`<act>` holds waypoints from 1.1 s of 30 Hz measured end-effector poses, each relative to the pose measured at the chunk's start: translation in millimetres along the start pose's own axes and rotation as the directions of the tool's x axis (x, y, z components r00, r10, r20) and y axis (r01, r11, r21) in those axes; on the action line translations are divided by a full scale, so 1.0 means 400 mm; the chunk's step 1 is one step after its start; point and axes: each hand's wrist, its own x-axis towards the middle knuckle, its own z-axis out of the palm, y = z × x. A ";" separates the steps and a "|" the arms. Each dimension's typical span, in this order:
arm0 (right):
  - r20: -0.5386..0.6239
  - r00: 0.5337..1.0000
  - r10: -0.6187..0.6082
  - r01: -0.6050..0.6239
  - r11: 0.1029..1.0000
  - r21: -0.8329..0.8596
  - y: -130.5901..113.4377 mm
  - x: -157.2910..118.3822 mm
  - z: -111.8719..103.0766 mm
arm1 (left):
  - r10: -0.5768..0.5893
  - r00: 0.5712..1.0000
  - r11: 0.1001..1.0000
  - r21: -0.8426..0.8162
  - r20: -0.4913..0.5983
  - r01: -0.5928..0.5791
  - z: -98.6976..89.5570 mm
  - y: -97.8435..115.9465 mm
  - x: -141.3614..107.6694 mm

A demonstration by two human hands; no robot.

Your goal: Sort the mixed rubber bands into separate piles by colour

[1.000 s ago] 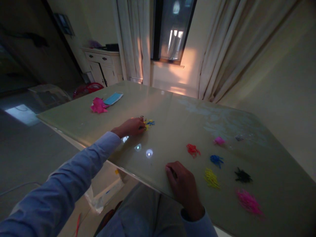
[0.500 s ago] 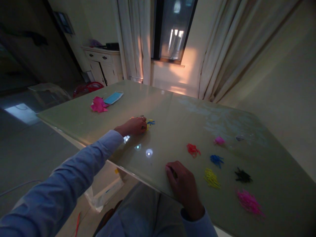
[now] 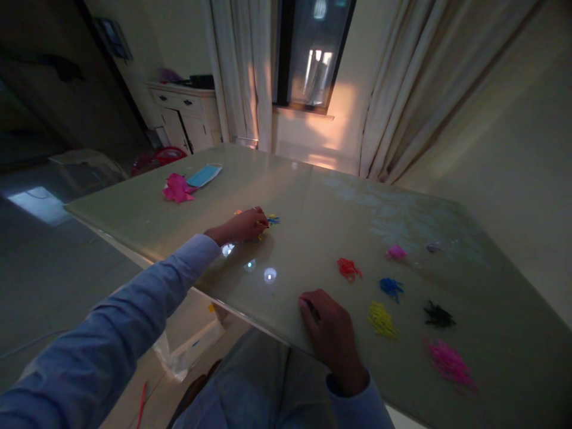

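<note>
My left hand [image 3: 245, 225] reaches over a mixed pile of coloured strands [image 3: 273, 220] at the table's middle left, fingers bent together at its edge; whatever they pinch is too small to name. Near the front edge, my right hand [image 3: 329, 322] rests on the table with curled fingers, their inside hidden. To its right lie separate bunches: red [image 3: 348, 269], blue [image 3: 391, 288], yellow [image 3: 382, 320], black [image 3: 438, 314] and pink [image 3: 450, 362].
A crumpled pink item [image 3: 179, 188] and a blue face mask [image 3: 204, 176] lie at the far left of the table [image 3: 304, 196]. A small pink piece [image 3: 395, 252] and a clear scrap [image 3: 432, 248] lie behind the bunches.
My left hand has shifted slightly over the mixed pile, its fingers now nearer the blue and yellow strands. My right hand stays in the same place on the table.
</note>
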 end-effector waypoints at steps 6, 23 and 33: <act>0.003 1.000 0.004 -0.004 1.000 0.014 -0.001 -0.001 0.000 | -0.185 0.980 0.849 -0.514 -0.074 0.121 -0.001 0.038 -0.029; -0.014 0.999 0.039 -0.039 0.999 0.020 -0.007 0.001 -0.004 | -0.152 0.981 -0.150 -0.984 0.118 0.095 -0.019 0.380 -0.082; 0.064 0.988 0.141 -0.131 0.981 -0.143 -0.011 0.008 0.004 | 0.034 0.981 0.033 -0.982 0.189 0.188 0.091 0.614 0.061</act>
